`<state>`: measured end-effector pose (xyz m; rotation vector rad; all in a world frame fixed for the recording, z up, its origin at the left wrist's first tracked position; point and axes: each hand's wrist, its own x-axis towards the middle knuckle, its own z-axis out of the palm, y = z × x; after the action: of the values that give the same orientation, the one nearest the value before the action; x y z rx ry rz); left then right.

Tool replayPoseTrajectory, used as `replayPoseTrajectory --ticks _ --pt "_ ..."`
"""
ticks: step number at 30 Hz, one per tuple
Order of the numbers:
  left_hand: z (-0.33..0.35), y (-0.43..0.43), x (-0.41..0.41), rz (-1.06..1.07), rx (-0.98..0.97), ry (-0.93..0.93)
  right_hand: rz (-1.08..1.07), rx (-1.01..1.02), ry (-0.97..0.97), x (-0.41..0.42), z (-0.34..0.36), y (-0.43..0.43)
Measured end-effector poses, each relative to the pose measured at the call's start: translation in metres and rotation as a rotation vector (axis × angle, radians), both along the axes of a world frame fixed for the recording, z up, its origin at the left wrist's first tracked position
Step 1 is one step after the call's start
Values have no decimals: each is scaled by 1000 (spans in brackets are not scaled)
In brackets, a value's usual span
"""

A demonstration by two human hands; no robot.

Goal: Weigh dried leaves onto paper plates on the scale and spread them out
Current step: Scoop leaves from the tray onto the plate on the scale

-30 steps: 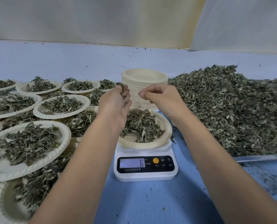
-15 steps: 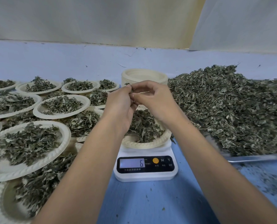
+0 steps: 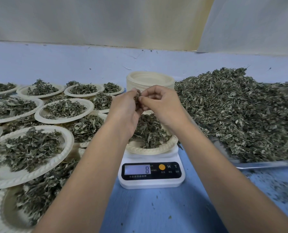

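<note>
A white digital scale (image 3: 150, 181) stands on the blue table and its display (image 3: 137, 169) reads 8. On it rests a paper plate (image 3: 150, 149) holding a mound of dried leaves (image 3: 150, 131). Above the plate my left hand (image 3: 124, 113) cups a small clump of dried leaves (image 3: 137, 98). My right hand (image 3: 163, 105) touches it, its fingertips pinched on that same clump. Both hands hover clear of the plate.
A big heap of loose dried leaves (image 3: 244, 111) fills a metal tray (image 3: 265, 163) on the right. Behind the scale stands a stack of empty paper plates (image 3: 150, 79). Several filled plates (image 3: 30, 148) overlap across the left side. Leaf crumbs dot the blue table (image 3: 156, 212).
My right hand came left to meet my left hand over the plate, and both now work the clump. The scale reading went from 6 to 8.
</note>
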<state>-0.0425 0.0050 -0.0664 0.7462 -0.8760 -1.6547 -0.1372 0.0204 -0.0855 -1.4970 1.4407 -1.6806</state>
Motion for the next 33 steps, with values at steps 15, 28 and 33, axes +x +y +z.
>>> replayPoseTrajectory --ticks 15,28,33 --pt "0 -10 11 54 66 17 -105 38 -20 -13 7 6" --pt "0 -11 12 68 58 -17 -33 43 -49 -13 6 6" --pt "2 -6 5 30 13 46 -30 7 -214 -13 12 8"
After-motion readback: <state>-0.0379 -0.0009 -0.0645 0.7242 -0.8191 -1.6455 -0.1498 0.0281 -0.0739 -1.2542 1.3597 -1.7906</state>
